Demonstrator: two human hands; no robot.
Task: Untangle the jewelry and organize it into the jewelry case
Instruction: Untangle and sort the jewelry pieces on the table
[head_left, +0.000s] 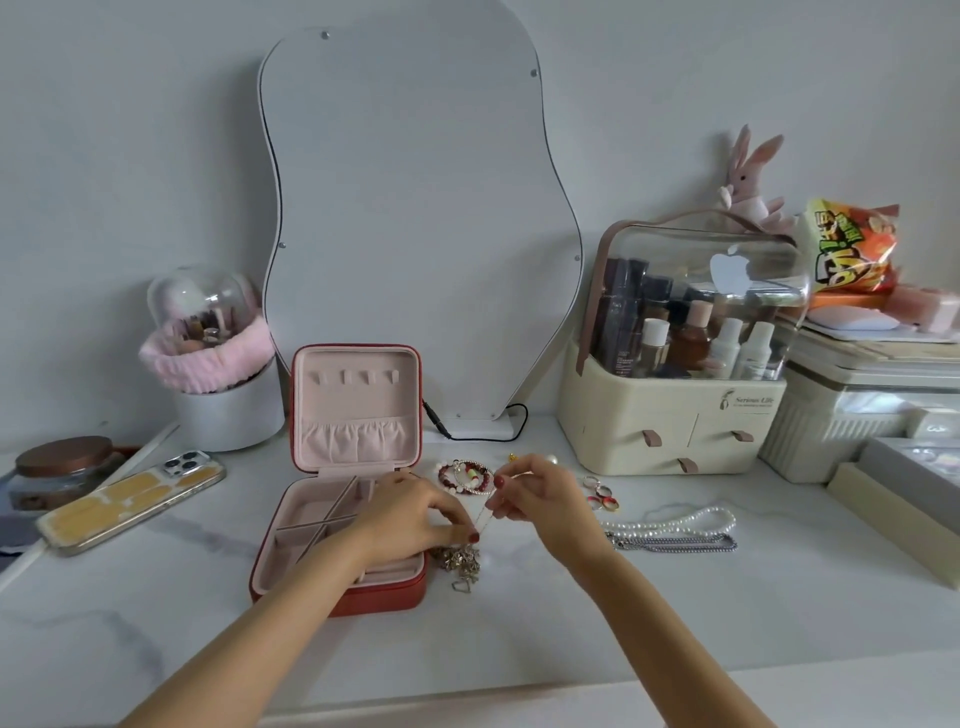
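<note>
Leftmost, well left of the case: a brown-lidded jar and a phone lying face down on the worktop. Behind and left of the case, a white tub wrapped in a pink band, brushes inside under a clear dome. Directly behind the case, a wavy mirror leaning on the wall, black cable at its foot. Case itself red outside, pink inside, lid upright, base divided into compartments, all visible ones bare of jewelry. Over the case's right front corner, the left hand, grip pinched shut on a thin chain just above a tangle of gold-toned chains lying on the worktop, touching the case's right edge. Just right of the case, the right hand, grip likewise pinched on the same chain, higher up, strand stretched taut between the two hands. Behind the hands, right of the case lid, beaded bracelets. Farther right of the case, a few rings, then a pearl necklace beside a silver chain. Well right of the case and behind, a cream cosmetics organizer with a clear cover, a plush rabbit on top, a snack bag beyond it.
</note>
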